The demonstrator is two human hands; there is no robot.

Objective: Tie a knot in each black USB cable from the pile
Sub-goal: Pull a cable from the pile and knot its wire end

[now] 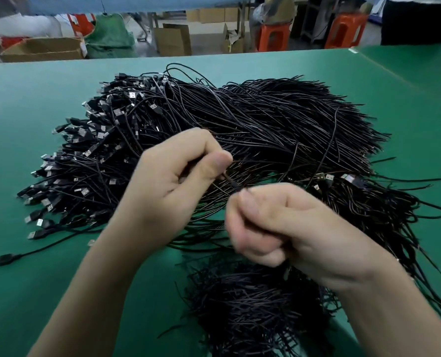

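Left hand [178, 176] pinching black USB cable [231, 180], right hand [273, 222] gripping it, pile [240, 119] behind, no legible writing

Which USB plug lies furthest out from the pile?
The plug nearest the view's left edge, alone on the green mat. All the others bunch along or inside the pile.

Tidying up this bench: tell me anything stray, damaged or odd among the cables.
One black USB cable lies apart from the main pile, near left on the green table. A few USB plugs at right face opposite the rest. No visible damage.
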